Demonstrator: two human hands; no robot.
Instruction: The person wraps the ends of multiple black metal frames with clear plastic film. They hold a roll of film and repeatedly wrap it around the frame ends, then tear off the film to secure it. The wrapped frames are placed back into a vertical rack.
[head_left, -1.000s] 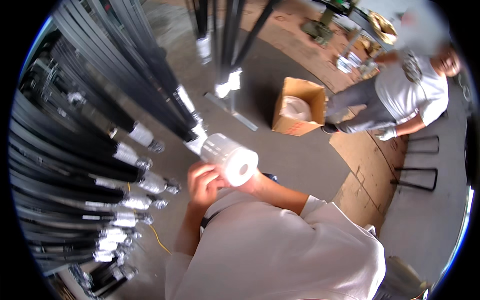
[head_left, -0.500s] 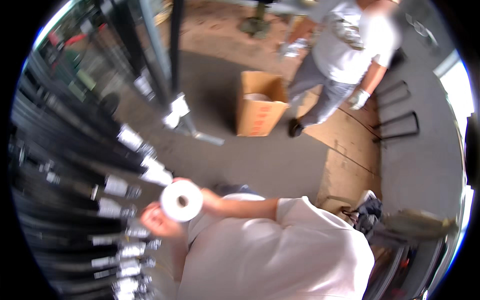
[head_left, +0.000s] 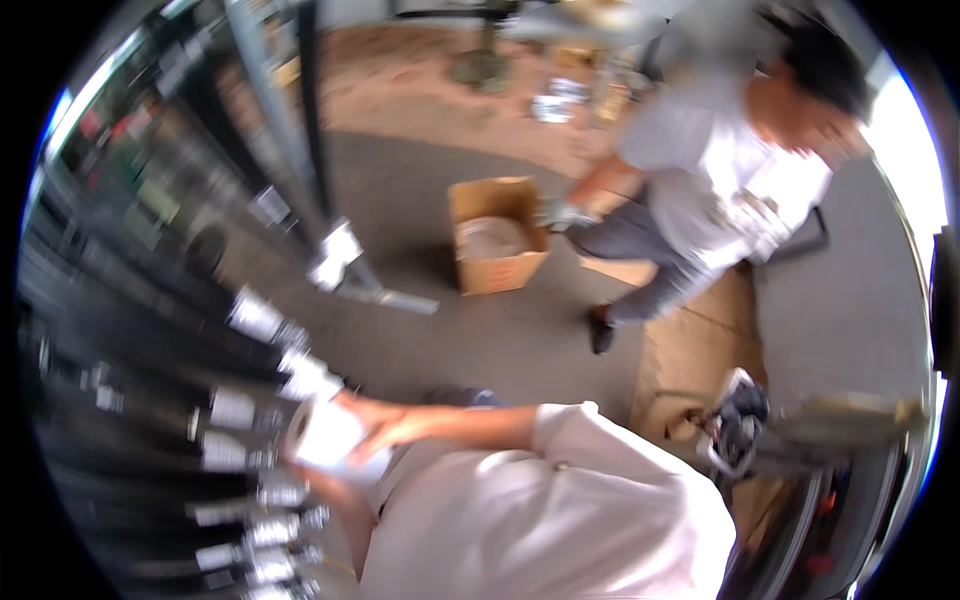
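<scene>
The right hand (head_left: pixel 385 428) grips a white cylindrical plastic-looking roll (head_left: pixel 325 435), best kept steady; whether the left hand (head_left: pixel 320 482) below it closes, I cannot tell.

Dark grey floor (head_left: pixel 390 180) beside reddish-brown flooring (head_left: pixel 400 85), tan sheeting (head_left: pixel 700 345) rightward, bright white glare (head_left: pixel 908 150) beyond.

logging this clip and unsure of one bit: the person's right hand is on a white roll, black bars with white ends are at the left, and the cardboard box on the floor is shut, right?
Not quite: the head view shows the cardboard box open at the top. The right hand is on a white roll, and black bars with white ends are at the left.
</scene>
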